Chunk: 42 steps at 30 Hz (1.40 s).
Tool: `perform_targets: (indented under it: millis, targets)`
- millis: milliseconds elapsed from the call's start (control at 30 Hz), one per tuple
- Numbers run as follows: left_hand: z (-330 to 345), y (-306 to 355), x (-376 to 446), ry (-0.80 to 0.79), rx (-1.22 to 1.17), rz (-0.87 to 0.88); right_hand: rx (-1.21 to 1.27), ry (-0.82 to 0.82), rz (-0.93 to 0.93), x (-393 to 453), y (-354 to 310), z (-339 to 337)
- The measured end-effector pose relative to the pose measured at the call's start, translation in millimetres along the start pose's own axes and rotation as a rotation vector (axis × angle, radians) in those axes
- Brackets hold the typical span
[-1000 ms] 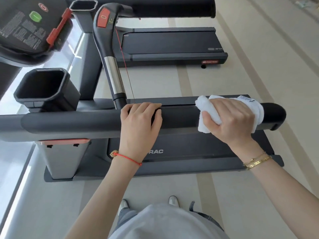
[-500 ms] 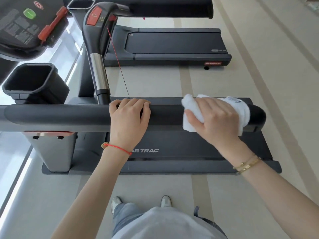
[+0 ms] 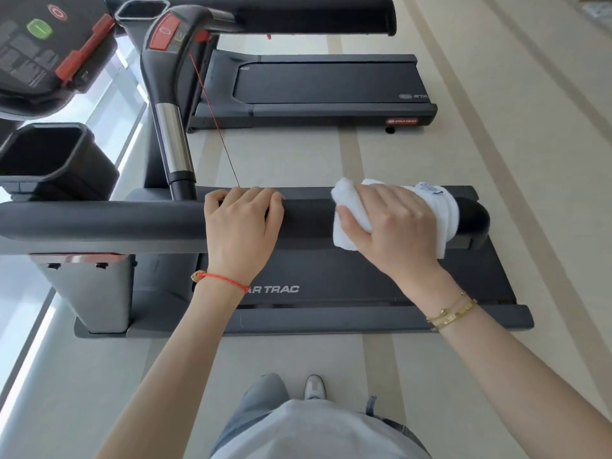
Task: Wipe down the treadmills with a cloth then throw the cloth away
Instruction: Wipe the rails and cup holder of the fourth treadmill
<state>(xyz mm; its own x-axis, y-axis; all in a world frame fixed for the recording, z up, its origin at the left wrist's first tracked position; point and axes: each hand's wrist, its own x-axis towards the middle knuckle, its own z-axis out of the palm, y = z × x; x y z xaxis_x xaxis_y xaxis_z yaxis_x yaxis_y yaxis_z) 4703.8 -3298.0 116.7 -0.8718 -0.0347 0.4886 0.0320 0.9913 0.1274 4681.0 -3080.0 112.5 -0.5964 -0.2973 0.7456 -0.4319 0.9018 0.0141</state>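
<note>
Head view: you stood beside the near treadmill (image 3: 331,279), looking down over its padded rail (image 3: 99,223), which ran across the frame from 9 o'clock toward 3 o'clock. Your right hand (image 3: 394,226) was curled over the white cloth (image 3: 440,213), pressing it around the rail near the rail's free end at 3 o'clock. The cloth wrapped over the top of the rail and hung a little below it on your side; a small label showed on its far edge. Your thumb lay on the cloth at its 9 o'clock edge.

Your left hand (image 3: 241,223) rested on the same rail, just at 9 o'clock of the cloth but apart from it, fingers curled over the far side of the rail and gripping it. A red string bracelet (image 3: 222,279) sat on that wrist, gold bracelets (image 3: 453,313) on the right one.

The belt with the "TRAC" lettering lay below the rail. At 11 o'clock a grip post (image 3: 172,140) with a red button rose behind the rail, a thin red cord (image 3: 212,117) hanging from it down to the rail. A black cup holder (image 3: 56,157) sat at 9 o'clock, the console (image 3: 36,51) at 10 o'clock. A second treadmill (image 3: 324,84) stood at 12 o'clock, well apart across the pale floor (image 3: 496,127). One shoe (image 3: 314,387) showed at 6 o'clock.
</note>
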Motion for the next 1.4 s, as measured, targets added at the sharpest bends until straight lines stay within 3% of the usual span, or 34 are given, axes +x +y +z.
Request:
perform_targets:
  millis: [167, 333, 500, 633, 767, 900, 1067, 1200, 1400]
  targets:
    - [-0.7, 0.1, -0.4, -0.004, -0.012, 0.008, -0.089, 0.016, 0.155, -12.0, 43.8, -13.1]
    - [-1.9, 1.3, 0.8, -0.052, 0.005, 0.006, -0.097, 0.050, 0.292, -5.8, 27.5, -10.6]
    - [0.6, 6.4, 4.4, -0.083, -0.025, 0.024, -0.046, 0.038, 0.227, -0.1, -15.3, 5.2]
    - [2.0, 7.4, 3.9, -0.059, 0.003, 0.037, -0.009, 0.050, 0.095, -7.5, 4.0, 0.5]
    - [3.2, 9.2, 4.9, -0.031, 0.038, 0.032, -0.080, 0.038, 0.214, -9.4, 37.2, -9.1]
    - [3.7, 11.0, 4.4, -0.006, 0.046, 0.034, -0.097, -0.015, 0.302, -1.7, 22.2, -9.5]
    - [3.4, 11.0, 4.7, 0.011, 0.030, 0.042, 0.019, -0.054, 0.164, 6.5, -28.9, 6.4]
    - [-0.7, 7.5, 4.9, -0.049, -0.022, 0.053, 0.018, -0.078, 0.025, 2.6, -1.3, -2.7]
    - [-12.6, -6.4, 1.4, -0.079, -0.266, 0.051, -0.115, -0.077, 0.234, 4.4, 23.2, -8.3]
